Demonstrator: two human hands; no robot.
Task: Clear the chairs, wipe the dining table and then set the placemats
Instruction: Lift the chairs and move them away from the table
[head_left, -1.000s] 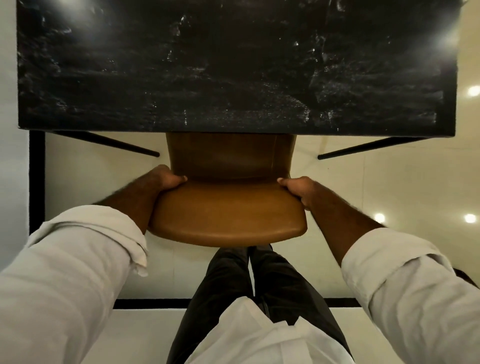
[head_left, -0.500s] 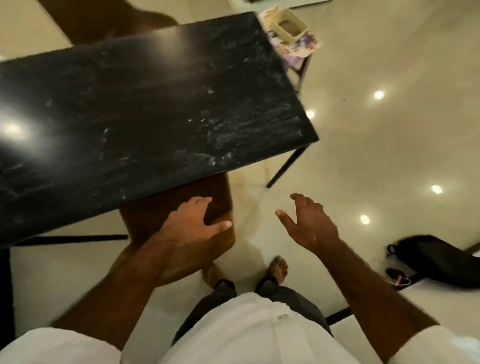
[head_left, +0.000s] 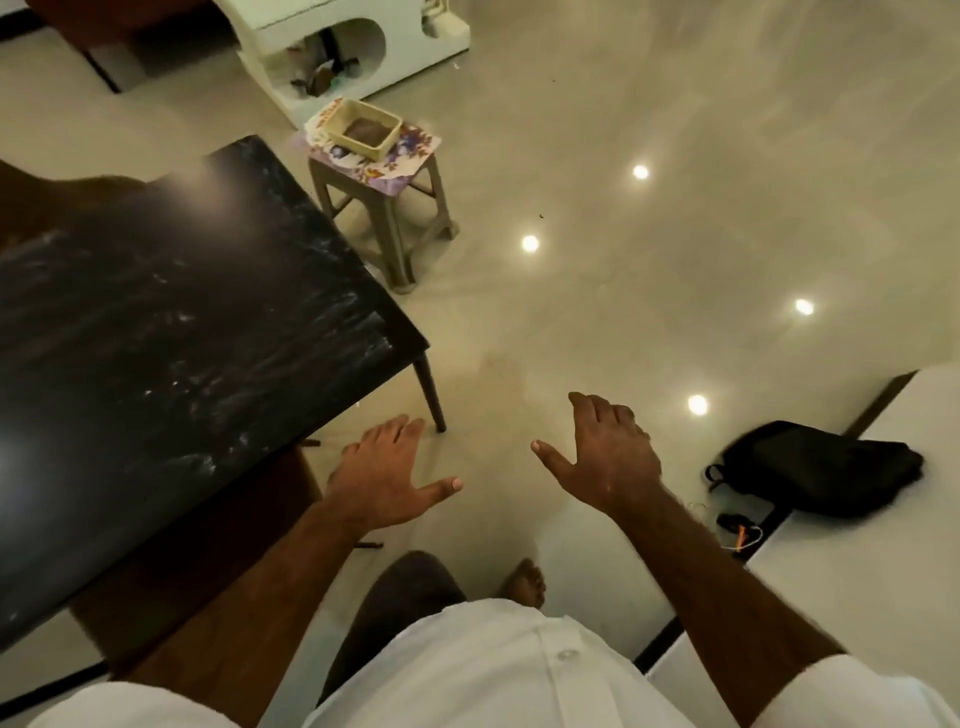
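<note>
Nearby, stool (head_left: 401, 248) beside black table (head_left: 182, 322) corner; bag (head_left: 815, 467) on glossy floor (head_left: 675, 104).

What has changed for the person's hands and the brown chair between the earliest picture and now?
Both hands let go of the chair: the left hand and right hand now hang open over the floor, holding nothing. The person has turned right, so a stool with a tray and a black bag come into view. The chair stays tucked under the table.
</note>
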